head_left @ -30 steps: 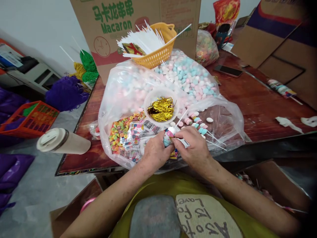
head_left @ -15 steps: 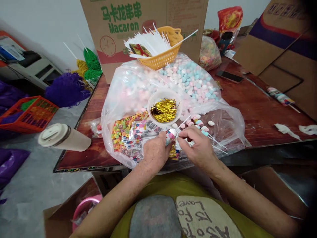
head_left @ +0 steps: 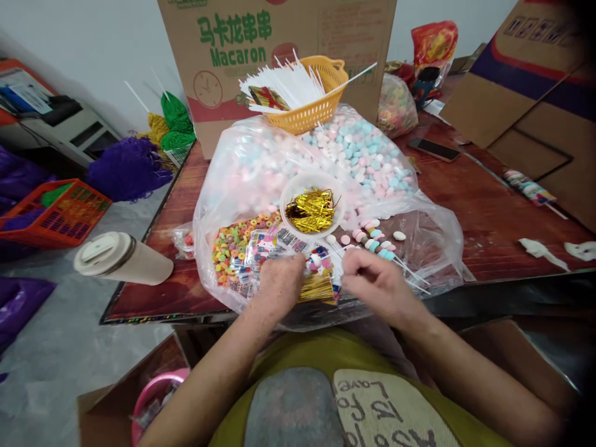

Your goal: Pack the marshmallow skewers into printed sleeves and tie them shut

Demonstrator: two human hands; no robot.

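Between my hands is a candy skewer [head_left: 315, 261] in a printed clear wrapper, with white and pink pieces showing. My left hand [head_left: 282, 280] is closed at its left end, the fingertips partly hidden. My right hand [head_left: 376, 280] is curled just to the right, near the skewer's white stick; what its fingers pinch, if anything, is hidden. Below the skewer lie gold twist ties [head_left: 316, 289]. Flat printed wrappers [head_left: 261, 247] are spread by my left hand. Several candy skewers [head_left: 379, 242] lie beyond my right hand.
A plastic bowl [head_left: 285, 194] of gold ties stands on a clear plastic bag [head_left: 218, 167] with pastel candies. Ring candies [head_left: 228, 245] lie left. Behind is a yellow basket [head_left: 336, 74] of white sticks. A lidded cup [head_left: 139, 264] sits at the table's left edge; a phone [head_left: 434, 149] lies right.
My hands have moved apart, the left one slightly left and down, the right one slightly right. More of the gold ties shows between them. The view has shifted a little.
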